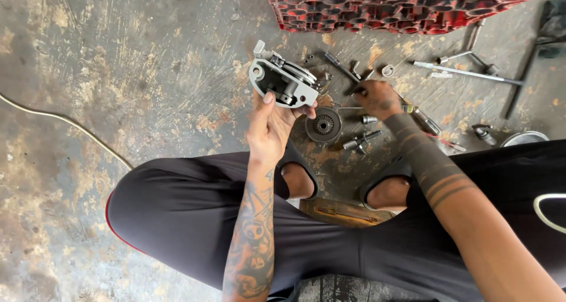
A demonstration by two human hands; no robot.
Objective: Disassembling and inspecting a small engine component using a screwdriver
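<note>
Two bare hands work over a stained concrete floor [118, 72] strewn with tools. The left hand [270, 128] is clamped on a grey metal housing [282, 82], held above the floor, long axis slanting from upper left to lower right. The right hand [377, 99] pinches a thin tool [348, 71] near a round gear [323, 125].

Stained, worn concrete floor [118, 54] carries everything here. A round toothed gear disc [323, 125] lies near the middle, small sockets [361, 140] just right of it. Farther right, a long T-handle wrench [466, 73] rests beside loose bolts. A red crate [407, 7] sits far back; a pale cable [65, 125] snakes left.
</note>
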